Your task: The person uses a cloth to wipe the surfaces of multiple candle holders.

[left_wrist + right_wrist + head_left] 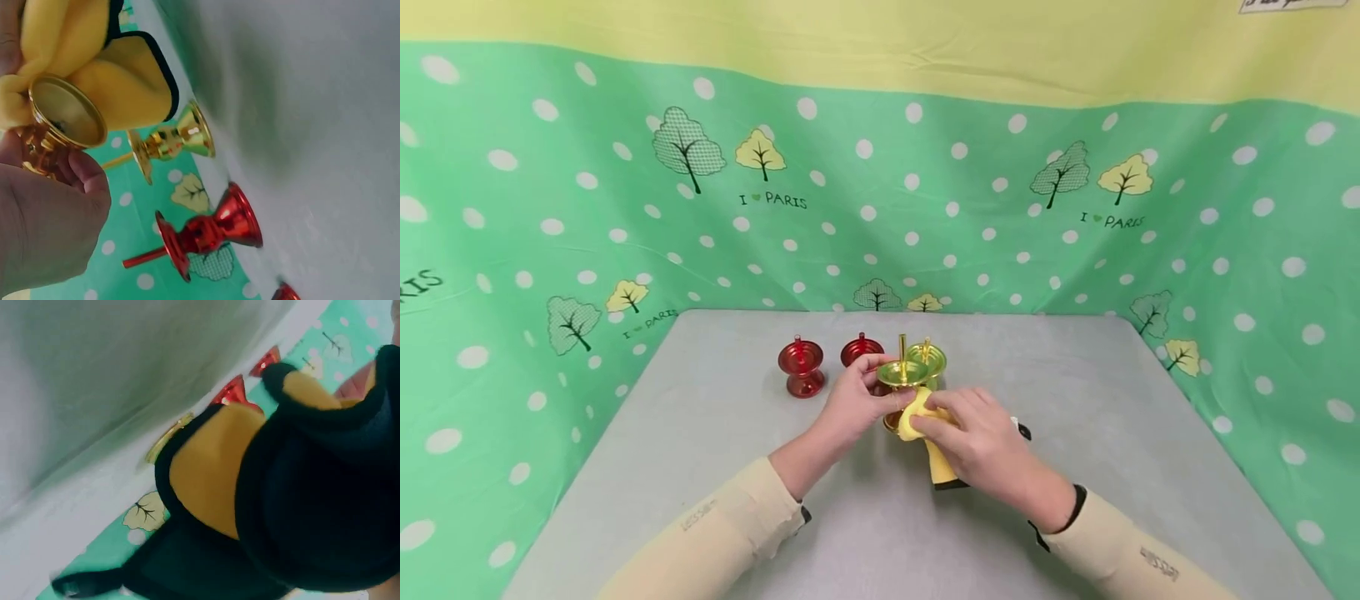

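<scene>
two shiny red metal candle holders (802,367) stand upright on the grey worktop (1097,400). just right of them the left hand (855,405) pinches a gold metal candle holder (901,374) by its stem, long axis vertical, spike pointing up. the right hand (981,442) has its grip curled round a yellow black-edged cloth (925,425) pressed against the holder's base.

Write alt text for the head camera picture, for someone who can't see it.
A left hand holds a gold candlestick while the right hand presses a yellow cloth against it. Another gold candlestick and two red candlesticks stand behind on the grey table.
</scene>
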{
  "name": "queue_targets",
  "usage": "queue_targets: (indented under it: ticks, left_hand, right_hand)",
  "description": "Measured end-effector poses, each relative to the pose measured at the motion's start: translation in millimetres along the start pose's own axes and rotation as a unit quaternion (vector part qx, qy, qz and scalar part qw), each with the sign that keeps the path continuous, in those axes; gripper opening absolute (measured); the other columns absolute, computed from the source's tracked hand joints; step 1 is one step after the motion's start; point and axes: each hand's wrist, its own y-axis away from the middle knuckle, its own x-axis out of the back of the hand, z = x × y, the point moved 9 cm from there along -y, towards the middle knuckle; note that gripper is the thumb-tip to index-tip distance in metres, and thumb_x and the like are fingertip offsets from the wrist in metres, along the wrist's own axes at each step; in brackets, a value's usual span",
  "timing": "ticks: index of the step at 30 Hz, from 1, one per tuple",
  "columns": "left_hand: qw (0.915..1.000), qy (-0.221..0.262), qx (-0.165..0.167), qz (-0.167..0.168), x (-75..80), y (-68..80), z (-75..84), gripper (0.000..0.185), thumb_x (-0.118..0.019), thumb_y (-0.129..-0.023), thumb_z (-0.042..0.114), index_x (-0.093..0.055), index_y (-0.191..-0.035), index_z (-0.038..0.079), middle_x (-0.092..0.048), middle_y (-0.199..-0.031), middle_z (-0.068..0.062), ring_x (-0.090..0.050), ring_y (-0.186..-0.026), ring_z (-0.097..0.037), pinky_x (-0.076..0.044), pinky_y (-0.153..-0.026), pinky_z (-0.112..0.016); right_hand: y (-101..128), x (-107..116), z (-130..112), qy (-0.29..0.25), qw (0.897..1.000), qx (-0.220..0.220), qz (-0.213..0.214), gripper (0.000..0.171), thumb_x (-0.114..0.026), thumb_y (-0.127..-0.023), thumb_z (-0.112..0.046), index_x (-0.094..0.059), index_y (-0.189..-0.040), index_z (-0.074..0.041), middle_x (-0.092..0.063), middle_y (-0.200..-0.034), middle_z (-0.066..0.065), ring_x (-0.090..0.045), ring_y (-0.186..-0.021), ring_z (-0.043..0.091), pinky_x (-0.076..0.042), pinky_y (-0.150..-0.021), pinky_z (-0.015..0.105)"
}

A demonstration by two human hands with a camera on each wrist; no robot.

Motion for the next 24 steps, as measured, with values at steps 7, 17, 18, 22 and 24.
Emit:
queue_targets:
  ticks: [7, 17, 18, 22, 24]
  left_hand:
    - [0.9985, -0.028, 0.006, -0.046, -6.6, 2.5, -1.6, 0.06, -0.088, -0.089, 0.012, -0.061, -0.142, 0.004, -0.072, -0.134, -0.014, -0.069, -0.116, -0.018, -0.061, -0.096, -0.03]
    - [0.9908, -0.053, -0.024, -0.122, -6.8, 2.1, 0.5, 0.062, -0.087, -0.089, 0.008, -0.059, -0.145, 0.007, -0.072, -0.136, -0.012, -0.07, -0.12, -0.018, -0.058, -0.105, -0.036]
    - [0.9917, -0.057, -0.031, -0.111, -5.6, 1.5, 1.5, 0.057, -0.088, -0.089, 0.009, -0.063, -0.141, 0.007, -0.074, -0.133, -0.012, -0.071, -0.117, -0.017, -0.06, -0.101, -0.034]
    - [0.9955, -0.066, -0.046, -0.05, -0.5, -0.4, 4.2, 0.038, -0.091, -0.086, 0.012, -0.075, -0.12, 0.008, -0.079, -0.116, -0.008, -0.074, -0.1, -0.01, -0.062, -0.083, -0.025]
    - [0.9967, -0.059, -0.048, -0.029, 0.7, -1.0, 5.2, 0.033, -0.092, -0.084, 0.009, -0.077, -0.114, 0.006, -0.08, -0.113, -0.006, -0.074, -0.098, -0.008, -0.062, -0.082, -0.023]
  right_hand:
    - [3.8, -6.2, 12.7, 0.009, 0.999, -0.028, -0.017, 0.031, -0.048, -0.115, -0.027, -0.079, -0.114, -0.02, -0.072, -0.11, 0.011, -0.071, -0.094, 0.026, -0.058, -0.078, 0.044]
    - [10.1, -10.4, 19.7, 0.001, 0.998, -0.039, -0.045, 0.035, -0.045, -0.116, -0.032, -0.079, -0.114, -0.023, -0.072, -0.112, 0.01, -0.072, -0.099, 0.026, -0.056, -0.08, 0.044]
    - [9.0, -8.9, 18.5, 0.002, 0.998, -0.039, -0.043, 0.035, -0.045, -0.116, -0.032, -0.079, -0.114, -0.023, -0.072, -0.112, 0.01, -0.072, -0.098, 0.026, -0.055, -0.08, 0.043]
    - [0.6, -1.7, 4.9, 0.002, 1.0, -0.01, -0.021, 0.03, -0.05, -0.115, -0.028, -0.08, -0.111, -0.021, -0.072, -0.109, 0.009, -0.071, -0.092, 0.025, -0.053, -0.075, 0.04]
    - [-2.1, -1.8, -1.5, 0.005, 1.0, 0.006, -0.019, 0.028, -0.052, -0.114, -0.025, -0.08, -0.111, -0.021, -0.072, -0.108, 0.007, -0.071, -0.09, 0.023, -0.052, -0.073, 0.038]
